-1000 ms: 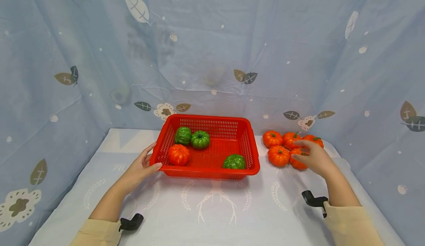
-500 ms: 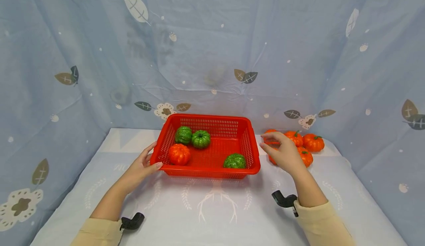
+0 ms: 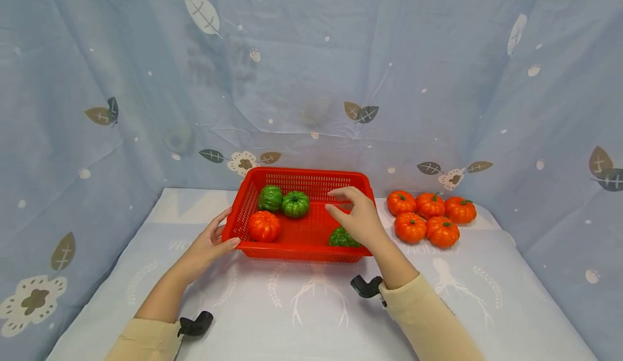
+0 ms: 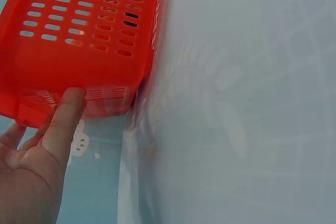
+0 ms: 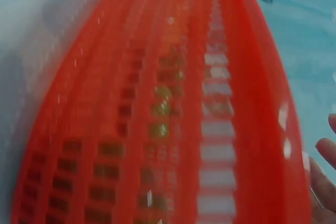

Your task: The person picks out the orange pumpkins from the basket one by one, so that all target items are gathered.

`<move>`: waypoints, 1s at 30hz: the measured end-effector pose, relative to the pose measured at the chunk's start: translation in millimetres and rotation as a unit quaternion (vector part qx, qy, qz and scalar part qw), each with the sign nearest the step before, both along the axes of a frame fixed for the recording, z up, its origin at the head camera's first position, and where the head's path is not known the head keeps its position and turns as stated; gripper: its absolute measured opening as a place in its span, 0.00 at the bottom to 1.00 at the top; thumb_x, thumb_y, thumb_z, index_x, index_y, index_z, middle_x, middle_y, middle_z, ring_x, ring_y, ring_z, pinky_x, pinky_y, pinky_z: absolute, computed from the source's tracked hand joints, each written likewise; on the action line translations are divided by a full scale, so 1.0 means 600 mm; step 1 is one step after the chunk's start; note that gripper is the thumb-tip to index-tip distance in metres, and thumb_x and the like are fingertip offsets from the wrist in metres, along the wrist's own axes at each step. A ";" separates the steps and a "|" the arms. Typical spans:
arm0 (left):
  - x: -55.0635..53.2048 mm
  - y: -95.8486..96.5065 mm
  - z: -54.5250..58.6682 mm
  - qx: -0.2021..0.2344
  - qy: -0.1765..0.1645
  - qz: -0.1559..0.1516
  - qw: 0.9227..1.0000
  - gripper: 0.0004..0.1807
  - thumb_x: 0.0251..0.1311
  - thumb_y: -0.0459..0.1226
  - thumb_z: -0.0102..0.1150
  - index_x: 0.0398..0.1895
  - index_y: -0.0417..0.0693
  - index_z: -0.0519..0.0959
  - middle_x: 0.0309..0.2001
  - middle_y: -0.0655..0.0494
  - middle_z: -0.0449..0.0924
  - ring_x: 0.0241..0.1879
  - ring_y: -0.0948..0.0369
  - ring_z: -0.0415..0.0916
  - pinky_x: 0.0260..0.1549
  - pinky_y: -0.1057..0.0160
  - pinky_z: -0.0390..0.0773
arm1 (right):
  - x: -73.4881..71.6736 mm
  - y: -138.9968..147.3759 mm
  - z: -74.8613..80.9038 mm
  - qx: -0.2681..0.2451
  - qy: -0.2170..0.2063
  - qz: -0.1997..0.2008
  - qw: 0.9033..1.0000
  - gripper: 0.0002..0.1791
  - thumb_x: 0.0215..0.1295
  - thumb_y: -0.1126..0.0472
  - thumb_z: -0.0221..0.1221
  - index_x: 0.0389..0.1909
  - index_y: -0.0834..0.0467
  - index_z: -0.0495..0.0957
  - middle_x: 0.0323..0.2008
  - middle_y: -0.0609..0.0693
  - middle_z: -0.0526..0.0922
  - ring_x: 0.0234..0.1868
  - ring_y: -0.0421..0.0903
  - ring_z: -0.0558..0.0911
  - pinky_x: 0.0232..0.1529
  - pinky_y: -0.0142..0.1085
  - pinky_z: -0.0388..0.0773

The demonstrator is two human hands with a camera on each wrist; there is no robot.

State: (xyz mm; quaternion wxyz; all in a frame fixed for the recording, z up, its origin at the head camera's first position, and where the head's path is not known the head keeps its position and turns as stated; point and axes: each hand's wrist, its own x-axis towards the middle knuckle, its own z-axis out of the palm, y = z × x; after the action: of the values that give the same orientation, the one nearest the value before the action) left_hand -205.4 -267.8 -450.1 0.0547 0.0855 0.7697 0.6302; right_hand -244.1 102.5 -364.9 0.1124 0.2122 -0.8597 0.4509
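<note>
A red plastic basket [image 3: 306, 250] with slotted walls stands on the white cloth. My left hand [image 3: 206, 250] touches its left front corner, thumb at the front rim and fingers along the left side, all fairly straight. Over the basket's right part hovers my right hand [image 3: 357, 217], thumb and fingers apart with nothing between them. Inside, an orange pumpkin [image 3: 264, 227] lies at front left, with a green pumpkin [image 3: 270, 198] and another green pumpkin [image 3: 295, 204] behind it. A third green pumpkin [image 3: 343, 237] sits at front right, partly hidden by my right hand.
Right of the basket, several small orange pumpkins [image 3: 410, 228] lie grouped in two rows on the cloth [image 3: 321, 307]. A blue patterned curtain [image 3: 311, 79] rises behind and on both sides. The basket wall [image 5: 157, 129] fills most of the right wrist view, blurred.
My right hand has moved left from above the orange pumpkins, past the basket's right rim, to over its inside. The left hand and the basket have stayed in place.
</note>
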 end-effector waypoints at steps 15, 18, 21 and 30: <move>0.000 0.001 0.002 -0.006 -0.007 0.005 1.000 0.48 0.66 0.38 0.63 0.81 0.57 0.43 0.74 0.34 0.56 0.69 0.37 0.63 0.55 0.56 0.78 | -0.036 -0.157 -0.020 0.089 -0.027 0.059 0.994 0.17 0.66 0.55 0.66 0.55 0.54 0.82 0.54 0.50 0.80 0.53 0.50 0.80 0.51 0.41 0.80; -0.003 0.001 0.000 -0.008 -0.011 0.008 1.000 0.48 0.66 0.38 0.62 0.81 0.57 0.44 0.73 0.35 0.57 0.68 0.38 0.63 0.55 0.54 0.78 | -0.049 -0.184 -0.026 0.101 -0.050 0.072 0.991 0.19 0.66 0.54 0.66 0.56 0.54 0.81 0.55 0.52 0.80 0.55 0.52 0.79 0.53 0.41 0.79; -0.003 0.001 -0.001 -0.008 -0.010 0.008 1.000 0.47 0.66 0.37 0.62 0.81 0.58 0.44 0.73 0.35 0.58 0.69 0.38 0.63 0.56 0.54 0.78 | -0.058 -0.205 -0.029 0.117 -0.072 0.078 0.987 0.21 0.65 0.53 0.67 0.58 0.55 0.81 0.56 0.52 0.81 0.56 0.51 0.79 0.55 0.40 0.78; -0.004 -0.001 -0.003 -0.007 -0.003 0.001 1.000 0.47 0.67 0.37 0.61 0.81 0.59 0.44 0.73 0.36 0.58 0.69 0.39 0.63 0.56 0.56 0.78 | -0.077 -0.250 -0.036 0.149 -0.167 0.081 0.971 0.25 0.63 0.54 0.69 0.60 0.56 0.79 0.58 0.52 0.80 0.58 0.50 0.78 0.58 0.43 0.77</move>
State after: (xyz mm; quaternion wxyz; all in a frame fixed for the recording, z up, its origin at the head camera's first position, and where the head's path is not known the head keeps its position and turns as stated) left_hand -207.7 -268.5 -451.7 0.0568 0.0824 0.7743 0.6248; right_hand -290.3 -47.8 -386.3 -0.1028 0.2176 -0.9037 0.3540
